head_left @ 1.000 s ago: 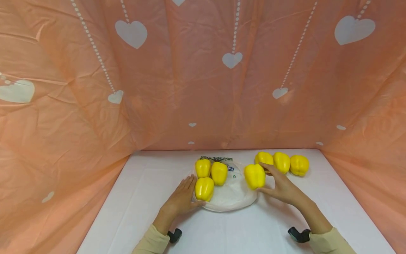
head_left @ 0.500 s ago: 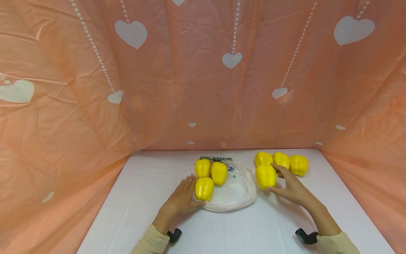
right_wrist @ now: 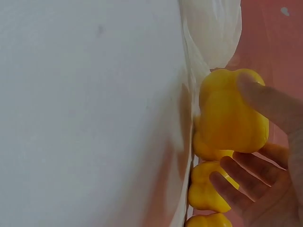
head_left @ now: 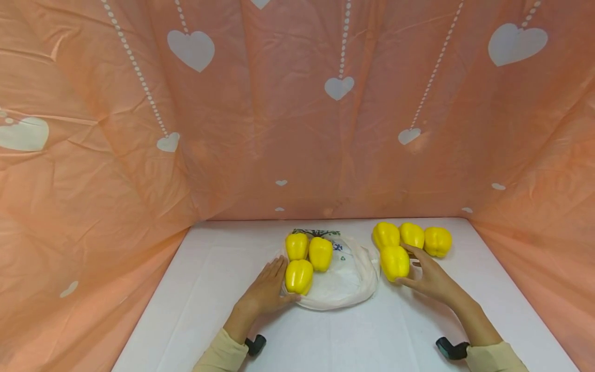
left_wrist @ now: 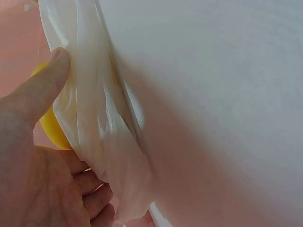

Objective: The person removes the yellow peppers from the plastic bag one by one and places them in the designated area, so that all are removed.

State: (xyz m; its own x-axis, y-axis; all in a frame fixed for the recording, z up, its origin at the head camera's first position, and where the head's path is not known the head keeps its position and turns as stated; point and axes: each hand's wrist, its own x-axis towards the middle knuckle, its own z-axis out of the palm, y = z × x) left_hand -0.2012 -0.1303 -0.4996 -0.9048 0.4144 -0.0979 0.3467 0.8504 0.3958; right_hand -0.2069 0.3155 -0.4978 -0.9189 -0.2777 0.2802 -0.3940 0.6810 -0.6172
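Note:
Thumb and fingers of my right hand (head_left: pixel 429 279) grip a yellow bell pepper (head_left: pixel 394 263) just right of the bag. The right wrist view shows this held pepper (right_wrist: pixel 232 111) close over the white cloth, thumb on one side and fingertips on the other. A thin whitish plastic bag (head_left: pixel 334 297) lies spread with its mouth rolled into a ring. Three yellow bell peppers (head_left: pixel 299 276) sit in its left part. My left hand (head_left: pixel 265 289) rests along the bag's left edge, fingers extended; the left wrist view has its thumb against the bag's rim (left_wrist: pixel 90 85).
A row of three more yellow bell peppers (head_left: pixel 411 235) stands at the back right, behind the held one. White cloth covers the table (head_left: pixel 334 341). A peach curtain (head_left: pixel 297 155) with white hearts closes off the back and both sides.
My right hand has carried the held pepper from over the bag's right rim rightward and slightly toward me. The left hand and the peppers in the bag have stayed put.

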